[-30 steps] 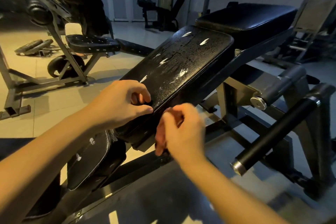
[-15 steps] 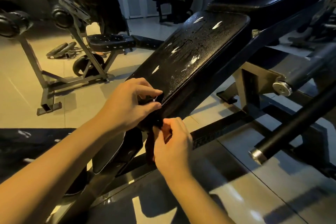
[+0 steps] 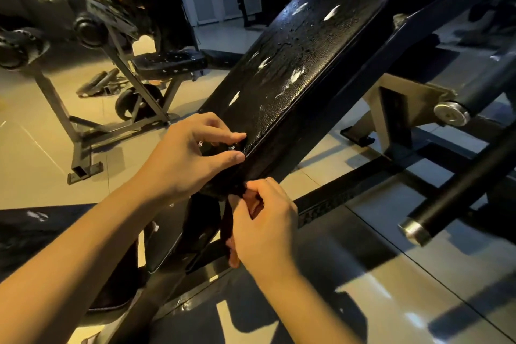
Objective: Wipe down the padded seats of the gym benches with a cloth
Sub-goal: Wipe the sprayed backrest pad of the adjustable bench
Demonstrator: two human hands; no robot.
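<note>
A black padded bench seat (image 3: 301, 64) slopes up to the right, wet with droplets and a few white foam streaks. My left hand (image 3: 190, 159) rests at the pad's lower corner, its thumb and fingers pinched on a dark cloth (image 3: 226, 218). The cloth hangs as a narrow strip from that corner down to my right hand (image 3: 262, 229), which is closed on it just below the pad's lower edge. Much of the cloth is hidden by the hands and is hard to tell from the black pad.
A second black pad (image 3: 173, 234) sits below the hands. A black roller bar (image 3: 460, 187) with a metal end cap juts out at the right. At the left stand another bench (image 3: 167, 61), weight plates (image 3: 97, 82) on the tiled floor, and a person (image 3: 164, 8) in dark clothes.
The view has closed in on the pad's lower end. My right hand has dropped below the pad's edge, drawing the dark cloth down; my left hand has stayed pinched at the corner.
</note>
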